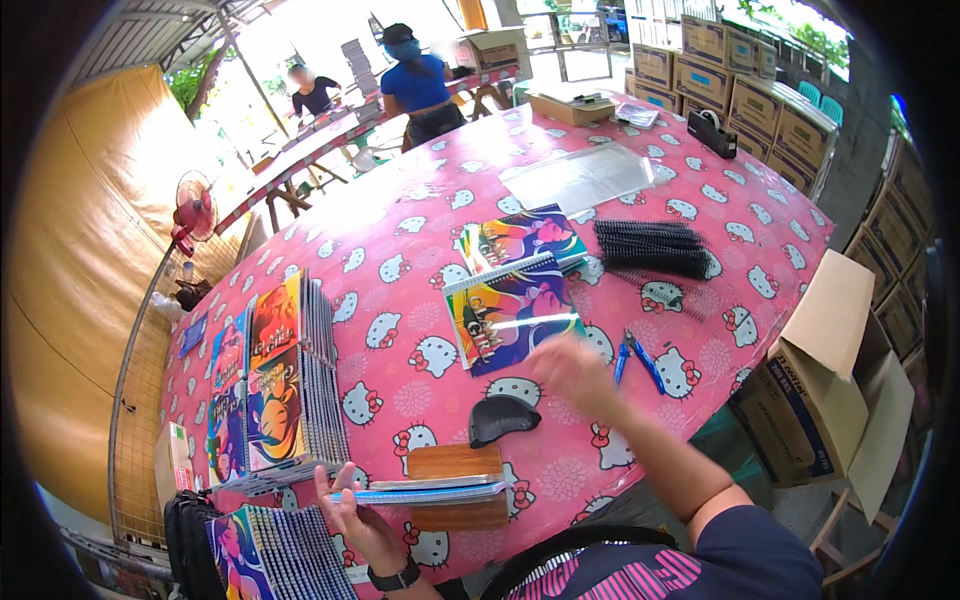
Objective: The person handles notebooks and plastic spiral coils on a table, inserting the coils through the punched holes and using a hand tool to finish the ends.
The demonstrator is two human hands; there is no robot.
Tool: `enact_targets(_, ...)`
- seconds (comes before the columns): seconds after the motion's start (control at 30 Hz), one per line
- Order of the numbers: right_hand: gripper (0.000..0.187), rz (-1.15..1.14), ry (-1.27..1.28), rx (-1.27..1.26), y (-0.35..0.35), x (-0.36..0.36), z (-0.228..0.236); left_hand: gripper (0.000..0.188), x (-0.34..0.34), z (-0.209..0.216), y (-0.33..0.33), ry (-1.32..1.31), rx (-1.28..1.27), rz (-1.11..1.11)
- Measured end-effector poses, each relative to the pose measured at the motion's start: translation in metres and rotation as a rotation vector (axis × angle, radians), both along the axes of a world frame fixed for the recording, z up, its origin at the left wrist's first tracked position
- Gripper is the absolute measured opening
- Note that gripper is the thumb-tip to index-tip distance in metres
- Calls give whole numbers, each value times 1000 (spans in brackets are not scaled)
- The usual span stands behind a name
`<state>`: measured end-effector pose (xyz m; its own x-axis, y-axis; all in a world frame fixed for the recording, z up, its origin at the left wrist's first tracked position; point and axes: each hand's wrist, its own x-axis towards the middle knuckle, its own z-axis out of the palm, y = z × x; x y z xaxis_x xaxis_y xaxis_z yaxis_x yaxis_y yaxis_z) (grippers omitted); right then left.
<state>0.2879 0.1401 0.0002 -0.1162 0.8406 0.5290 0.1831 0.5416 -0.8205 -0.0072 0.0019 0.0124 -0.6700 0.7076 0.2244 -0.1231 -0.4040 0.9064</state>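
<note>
My left hand is at the left end of a thin notebook, which is seen edge-on above a brown wooden board. Its fingers and thumb straddle the notebook's end. My right hand is smeared by motion, by the lower right corner of a colourful spiral notebook; whether it touches the cover cannot be made out. Another spiral notebook lies partly under that one. Blue-handled pliers rest to the right of my hand. A black curved piece lies between my hands.
Tall stacks of notebooks stand at left, with another stack nearer me. Black binding coils, clear plastic sheets and a tape dispenser are farther off. An open carton stands at right. Two people work at a far table.
</note>
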Motion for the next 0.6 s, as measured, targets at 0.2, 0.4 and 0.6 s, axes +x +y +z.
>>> enact_targets(0.2,22,-817,-828,-35,98,148,-42,37,1,-2,0,74,-50,-45)
enact_targets(0.4,13,-479,-864,-352,89,125,-33,38,1,4,0,171,-23,57)
enact_targets(0.6,38,-265,-503,-105,19,85,49,68,51,31,-21,1288,-118,312)
